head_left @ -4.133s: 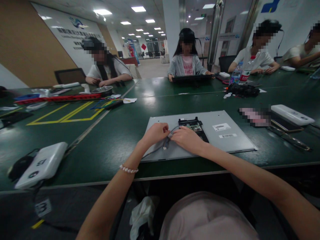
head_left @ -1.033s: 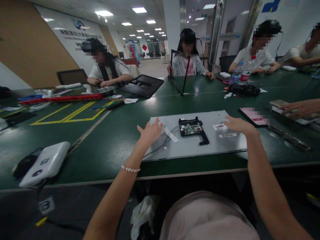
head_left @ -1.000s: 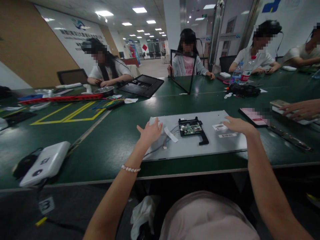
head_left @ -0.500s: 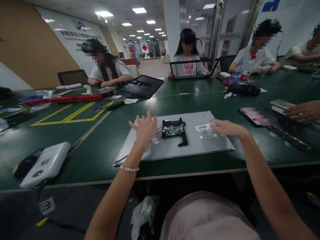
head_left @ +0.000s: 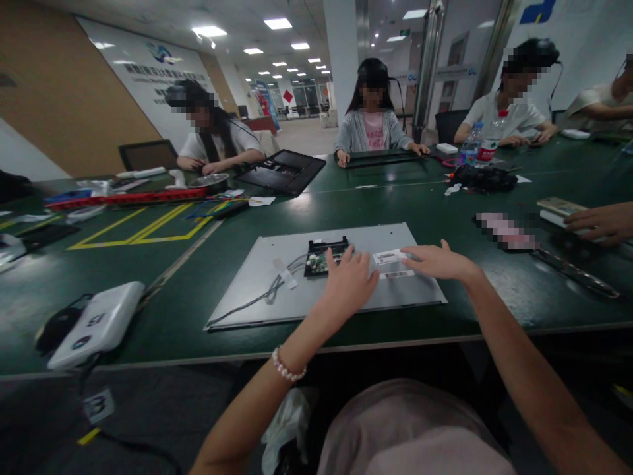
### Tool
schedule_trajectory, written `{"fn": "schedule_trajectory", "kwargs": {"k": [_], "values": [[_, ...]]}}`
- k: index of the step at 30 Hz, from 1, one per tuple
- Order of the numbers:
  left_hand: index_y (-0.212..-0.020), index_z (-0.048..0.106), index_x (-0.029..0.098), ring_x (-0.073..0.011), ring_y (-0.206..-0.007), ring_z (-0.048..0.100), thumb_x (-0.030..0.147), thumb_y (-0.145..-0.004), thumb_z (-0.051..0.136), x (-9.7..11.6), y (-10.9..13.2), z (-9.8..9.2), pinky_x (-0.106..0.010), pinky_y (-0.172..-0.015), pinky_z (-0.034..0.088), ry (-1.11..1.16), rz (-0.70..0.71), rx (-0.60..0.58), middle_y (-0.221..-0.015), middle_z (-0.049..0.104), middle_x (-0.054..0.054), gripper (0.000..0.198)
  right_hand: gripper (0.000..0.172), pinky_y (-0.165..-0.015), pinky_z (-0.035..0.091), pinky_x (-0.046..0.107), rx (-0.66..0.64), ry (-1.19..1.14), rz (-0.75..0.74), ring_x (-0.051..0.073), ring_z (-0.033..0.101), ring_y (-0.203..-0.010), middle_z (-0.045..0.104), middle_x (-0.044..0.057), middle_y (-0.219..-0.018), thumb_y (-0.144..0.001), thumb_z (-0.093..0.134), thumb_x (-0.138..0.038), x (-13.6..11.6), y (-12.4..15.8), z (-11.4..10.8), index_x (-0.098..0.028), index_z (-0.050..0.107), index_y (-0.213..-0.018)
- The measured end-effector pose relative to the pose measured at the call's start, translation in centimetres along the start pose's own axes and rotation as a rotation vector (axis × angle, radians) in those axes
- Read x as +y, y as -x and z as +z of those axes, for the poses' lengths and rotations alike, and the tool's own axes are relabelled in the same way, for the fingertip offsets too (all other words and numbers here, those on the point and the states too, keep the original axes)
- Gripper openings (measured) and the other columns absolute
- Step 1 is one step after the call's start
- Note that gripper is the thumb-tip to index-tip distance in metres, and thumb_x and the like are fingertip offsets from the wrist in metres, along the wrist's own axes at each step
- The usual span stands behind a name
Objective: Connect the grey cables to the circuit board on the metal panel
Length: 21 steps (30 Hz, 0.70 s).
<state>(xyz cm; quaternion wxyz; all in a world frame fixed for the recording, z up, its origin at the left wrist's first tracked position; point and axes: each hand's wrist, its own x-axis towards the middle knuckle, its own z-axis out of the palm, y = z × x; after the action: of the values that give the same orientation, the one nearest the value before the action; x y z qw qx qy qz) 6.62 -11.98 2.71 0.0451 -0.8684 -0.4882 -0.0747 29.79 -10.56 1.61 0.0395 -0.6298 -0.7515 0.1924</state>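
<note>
The left hand (head_left: 349, 280) lies spread on the grey monitor panel (head_left: 257, 277), fingertips at its circuit board (head_left: 320, 259). The right hand (head_left: 435, 261) rests flat beside the white labels (head_left: 388, 256).

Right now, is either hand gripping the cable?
No: left hand and right hand are open over the panel, the cable lying apart from them.

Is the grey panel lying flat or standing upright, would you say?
Flat: the grey panel rests on the green table, circuit board facing up.
</note>
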Motion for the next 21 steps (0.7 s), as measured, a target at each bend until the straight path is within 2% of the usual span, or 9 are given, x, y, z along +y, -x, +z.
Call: {"fn": "schedule_trajectory", "kwargs": {"k": [2,5,9,14,18,21], "values": [[-0.132,0.054,0.018,-0.0292,-0.139,0.037,0.041,-0.098,0.035,2.9,1.2,0.3,-0.061,-0.116,0.012,0.041,0.031,0.002,-0.136,0.057,-0.015,0.044,0.055,-0.105,0.006,0.078,0.010,0.003,-0.016,0.039,0.042,-0.134,0.054,0.013,-0.141,-0.097,0.032,-0.054,-0.1,0.0,0.1,-0.026,0.048,-0.142],[-0.134,0.053,0.015,-0.0314,-0.136,0.040,0.040,-0.097,0.037,6.6,2.2,1.4,-0.061,-0.115,0.018,0.085,-0.003,0.012,-0.137,0.055,-0.018,0.047,0.054,-0.105,0.008,0.078,0.025,0.007,-0.036,0.040,0.044,-0.133,0.055,0.013,-0.140,-0.097,0.034,-0.051,-0.2,0.2,0.1,-0.024,0.049,-0.141],[-0.138,0.050,0.009,-0.0367,-0.134,0.042,0.047,-0.094,0.042,9.3,2.2,3.1,-0.065,-0.113,0.018,0.102,-0.094,0.049,-0.140,0.049,-0.025,0.058,0.051,-0.106,0.009,0.077,0.033,-0.008,-0.052,0.039,0.046,-0.132,0.055,0.011,-0.141,-0.097,0.033,-0.047,-0.3,0.3,0.0,-0.025,0.049,-0.141],[-0.140,0.049,0.009,-0.0400,-0.133,0.042,0.049,-0.093,0.045,9.4,2.3,3.8,-0.069,-0.112,0.014,0.097,-0.187,0.101,-0.140,0.049,-0.027,0.062,0.055,-0.107,0.011,0.075,0.024,-0.037,-0.108,0.039,0.043,-0.134,0.051,0.011,-0.144,-0.097,0.035,-0.051,-0.2,0.1,0.3,-0.025,0.046,-0.144],[-0.140,0.050,0.013,-0.0399,-0.133,0.042,0.046,-0.093,0.045,8.0,2.8,3.6,-0.070,-0.111,0.015,0.067,-0.260,0.098,-0.140,0.051,-0.024,0.057,0.058,-0.110,0.016,0.069,0.013,-0.049,-0.218,0.038,0.034,-0.140,0.047,0.012,-0.148,-0.096,0.039,-0.054,-0.6,-0.2,1.0,-0.024,0.043,-0.146],[-0.140,0.049,0.013,-0.0404,-0.135,0.039,0.044,-0.093,0.045,6.7,3.1,3.7,-0.072,-0.110,0.015,0.053,-0.305,0.107,-0.143,0.048,-0.023,0.056,0.059,-0.113,0.017,0.064,0.005,-0.039,-0.292,0.037,0.022,-0.145,0.044,0.012,-0.150,-0.096,0.040,-0.052,-1.4,-0.4,1.6,-0.023,0.040,-0.148]]}}
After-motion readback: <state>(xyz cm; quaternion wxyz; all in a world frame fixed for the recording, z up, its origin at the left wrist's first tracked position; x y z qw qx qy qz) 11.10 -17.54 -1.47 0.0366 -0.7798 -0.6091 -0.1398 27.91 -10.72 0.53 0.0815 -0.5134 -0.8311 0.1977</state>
